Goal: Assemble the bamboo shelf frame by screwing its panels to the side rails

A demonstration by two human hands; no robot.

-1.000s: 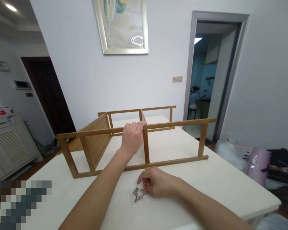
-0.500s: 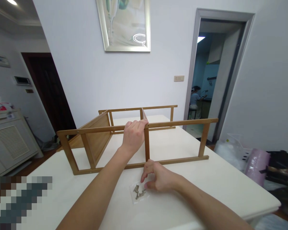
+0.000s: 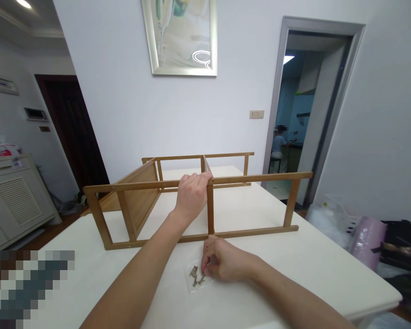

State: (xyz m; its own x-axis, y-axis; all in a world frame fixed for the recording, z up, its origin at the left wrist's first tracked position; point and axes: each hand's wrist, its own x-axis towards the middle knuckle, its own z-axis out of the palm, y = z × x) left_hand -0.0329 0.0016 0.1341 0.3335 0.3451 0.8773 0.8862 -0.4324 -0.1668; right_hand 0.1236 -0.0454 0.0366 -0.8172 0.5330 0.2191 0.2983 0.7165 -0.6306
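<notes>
On the white bench [image 3: 329, 267], the left hand [image 3: 192, 194] grips the wooden frame [image 3: 260, 177], its forearm [image 3: 140, 269] hiding part of the lower rail; nearer, the right hand [image 3: 222, 260] pinches a screw [image 3: 202, 279]. A wrapped roll [image 3: 368, 242] stands right.

No legible text, label, brand, number or sign in view; none readable on frame [image 3: 210, 208], screw bag [image 3: 189, 283] or wall picture [image 3: 183, 36].

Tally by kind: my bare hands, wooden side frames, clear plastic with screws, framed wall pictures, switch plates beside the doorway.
Left hand and right hand: 2
Near side frame and far side frame: 2
Clear plastic piece: 1
Framed picture: 1
Switch plate: 1
Total: 7
</notes>
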